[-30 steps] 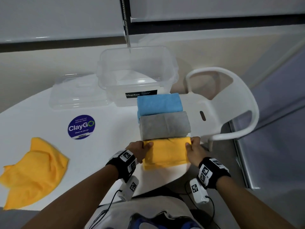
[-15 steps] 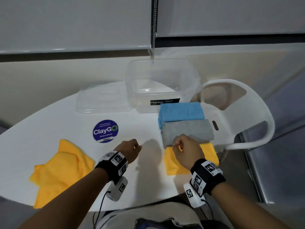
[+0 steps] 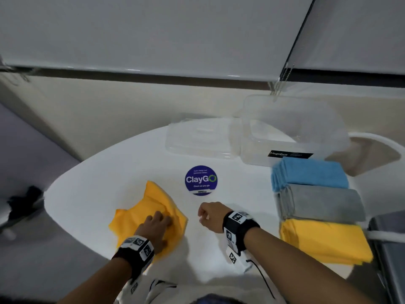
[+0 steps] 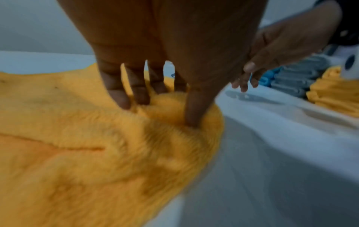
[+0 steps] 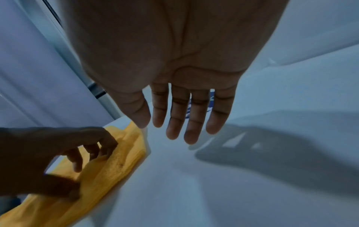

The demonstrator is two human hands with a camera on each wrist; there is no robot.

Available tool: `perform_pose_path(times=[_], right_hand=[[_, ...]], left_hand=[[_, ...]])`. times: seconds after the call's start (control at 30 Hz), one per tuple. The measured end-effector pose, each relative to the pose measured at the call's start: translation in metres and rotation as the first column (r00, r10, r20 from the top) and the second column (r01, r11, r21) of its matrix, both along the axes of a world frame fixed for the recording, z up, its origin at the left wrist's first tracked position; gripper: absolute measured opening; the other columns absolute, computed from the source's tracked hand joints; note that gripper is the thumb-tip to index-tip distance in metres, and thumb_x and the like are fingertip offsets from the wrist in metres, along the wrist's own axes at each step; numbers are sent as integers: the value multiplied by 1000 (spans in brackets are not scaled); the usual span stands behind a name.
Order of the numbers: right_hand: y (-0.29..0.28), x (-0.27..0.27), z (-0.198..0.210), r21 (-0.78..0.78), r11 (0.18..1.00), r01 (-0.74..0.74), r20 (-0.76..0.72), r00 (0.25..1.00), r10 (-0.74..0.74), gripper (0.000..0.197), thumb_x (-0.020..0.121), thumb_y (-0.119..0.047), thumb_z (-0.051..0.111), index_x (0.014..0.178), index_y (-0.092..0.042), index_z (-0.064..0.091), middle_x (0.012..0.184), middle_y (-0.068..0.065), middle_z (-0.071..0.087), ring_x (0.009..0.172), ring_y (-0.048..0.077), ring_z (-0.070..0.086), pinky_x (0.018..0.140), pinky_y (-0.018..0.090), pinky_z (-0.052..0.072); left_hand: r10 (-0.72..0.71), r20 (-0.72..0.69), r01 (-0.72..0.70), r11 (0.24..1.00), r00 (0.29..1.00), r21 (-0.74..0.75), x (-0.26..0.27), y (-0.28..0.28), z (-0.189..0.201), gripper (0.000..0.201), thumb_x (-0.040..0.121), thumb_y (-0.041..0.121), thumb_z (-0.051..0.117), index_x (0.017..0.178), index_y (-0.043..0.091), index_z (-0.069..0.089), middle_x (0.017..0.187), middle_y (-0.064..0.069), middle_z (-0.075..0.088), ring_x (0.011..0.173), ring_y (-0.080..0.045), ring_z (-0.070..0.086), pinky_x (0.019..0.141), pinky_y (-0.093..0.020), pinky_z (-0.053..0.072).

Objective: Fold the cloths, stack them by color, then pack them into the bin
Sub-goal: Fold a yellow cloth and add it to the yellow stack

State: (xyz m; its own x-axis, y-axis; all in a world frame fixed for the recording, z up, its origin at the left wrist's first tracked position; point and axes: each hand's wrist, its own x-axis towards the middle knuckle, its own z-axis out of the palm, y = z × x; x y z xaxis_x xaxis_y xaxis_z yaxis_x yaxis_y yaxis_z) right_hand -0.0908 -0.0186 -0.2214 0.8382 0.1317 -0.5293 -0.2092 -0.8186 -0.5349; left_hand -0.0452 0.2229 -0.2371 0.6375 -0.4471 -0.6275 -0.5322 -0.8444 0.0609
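On the white worktop (image 3: 92, 194), at about 8 o'clock from the round blue ClayGo sticker (image 3: 201, 180), the person's left hand (image 3: 156, 229) sits on a crumpled yellow cloth (image 3: 140, 218). The left wrist view shows its fingers (image 4: 118, 93) and thumb pressed down into the pile and gathering a ridge of fabric between them, though motion blur softens the cloth's edges. The right hand (image 3: 211, 216) hovers above bare worktop at 6 o'clock from the sticker, just beside the cloth and holding nothing; from the head view it looks loosely bent, while the right wrist view shows its fingers (image 5: 174, 122) straight and slightly apart.

Along the worktop's 3 o'clock edge three folded stacks lie in a row, each touching the next: a blue stack (image 3: 309, 174) farthest away, a grey stack (image 3: 320, 205) in the middle, a yellow stack (image 3: 324, 242) nearest. How many cloths each holds cannot be counted. The clear plastic bin (image 3: 291, 128) stands at 12 o'clock of the blue stack, its label partly hidden behind it, with the clear lid (image 3: 199, 139) lying flat at the bin's 9 o'clock. A white chair (image 3: 372, 139) is cut off at the right edge.
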Motion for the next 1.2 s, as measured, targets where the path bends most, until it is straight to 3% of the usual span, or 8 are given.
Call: perform_pose_path(times=[0.27,0.43,0.5,0.57,0.73,0.9,1.03,1.2], right_hand=[[5,7,3,131,988,79,-24,997,-76,82,80,-40,74,148,-33,27,134,3,49,106,23,60,91,36,49],[-14,4,13,199,929,311,115,934,-338,36,86,-35,66,119,-25,53,109,1,66,96,21,64,87,39,52],[-24,0,24,242,900,362,157,901,-405,18,86,-33,66,97,-35,52,93,-10,64,89,16,61,78,27,50],[-32,-1,31,216,908,360,185,898,-400,25,85,-36,69,89,-38,44,83,-16,56,83,13,56,69,20,42],[-53,-4,34,133,916,380,185,898,-399,49,79,-57,71,98,-21,43,85,-7,56,81,15,56,66,28,41],[-77,-8,38,140,895,424,160,882,-443,57,70,-64,74,100,-24,46,95,-6,60,86,13,58,67,27,44],[-79,-10,36,191,872,451,256,834,-488,66,79,-45,75,129,-29,36,118,2,46,90,18,58,82,30,49],[-59,-9,49,333,845,418,209,841,-498,77,75,-32,78,133,-38,27,102,0,58,81,15,64,65,17,45]], left_hand=[[116,-122,-159,881,986,-445,29,-52,25,26,98,23,46,124,20,50,121,-4,57,107,-24,55,89,-32,44],[148,-273,-297,688,951,-662,27,-81,40,34,94,41,54,122,27,42,110,7,56,89,-11,57,77,-29,47],[119,-379,-362,642,918,-676,22,-85,40,64,76,55,70,124,33,34,119,13,48,99,-7,56,81,-29,49],[67,-352,-293,706,934,-644,18,-90,40,88,66,50,80,133,31,27,127,10,36,108,-10,51,87,-31,47],[129,-144,-193,677,981,-710,27,-103,48,45,86,11,61,127,22,48,120,-3,47,103,-23,57,91,-36,49],[269,-185,-318,628,945,-710,43,-107,66,10,85,27,69,87,30,59,82,7,65,79,-11,59,65,-18,41],[300,-304,-425,552,904,-718,47,-114,63,9,90,26,62,87,31,55,71,10,60,72,-11,55,68,-27,38],[207,-430,-473,489,879,-733,44,-121,62,11,94,34,51,84,35,55,74,12,58,76,-11,53,73,-30,42]])
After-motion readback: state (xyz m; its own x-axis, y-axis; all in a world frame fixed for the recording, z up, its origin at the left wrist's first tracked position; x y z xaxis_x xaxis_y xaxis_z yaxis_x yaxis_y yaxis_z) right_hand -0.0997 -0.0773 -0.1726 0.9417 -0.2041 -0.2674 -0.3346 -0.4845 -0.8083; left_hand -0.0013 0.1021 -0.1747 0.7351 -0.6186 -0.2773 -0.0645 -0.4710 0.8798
